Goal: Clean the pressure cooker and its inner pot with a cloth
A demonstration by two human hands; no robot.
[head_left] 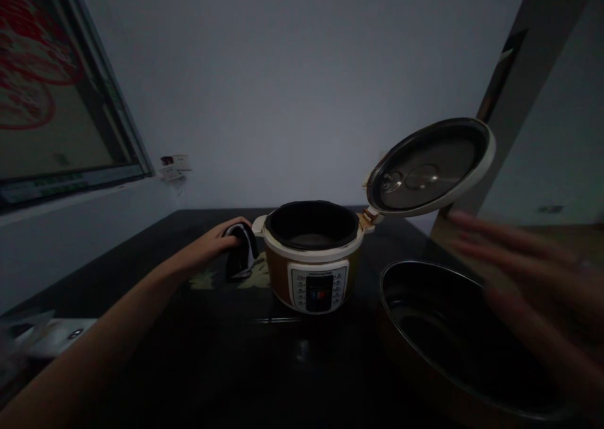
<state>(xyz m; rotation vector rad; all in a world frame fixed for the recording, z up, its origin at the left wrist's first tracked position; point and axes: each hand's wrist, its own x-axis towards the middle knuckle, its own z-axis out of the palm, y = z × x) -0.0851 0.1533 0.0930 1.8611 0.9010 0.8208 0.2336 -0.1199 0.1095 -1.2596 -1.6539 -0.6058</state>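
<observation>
An electric pressure cooker (311,272) with a gold body and a white control panel stands on a dark table (198,347). Its hinged lid (427,168) is swung up to the right, showing the metal underside. The inside of the cooker looks dark. My left hand (214,243) reaches out to the cooker's left side and is closed on a dark cloth with a white edge (241,250). My right hand (533,272) hovers blurred above a dark pot (453,334) at the front right, with fingers stretched out and nothing in it.
A window with red lettering (51,83) is on the left wall, and a wall socket (174,165) sits behind the table. A white object (51,338) lies at the table's left edge. A dark post (519,58) rises at the right.
</observation>
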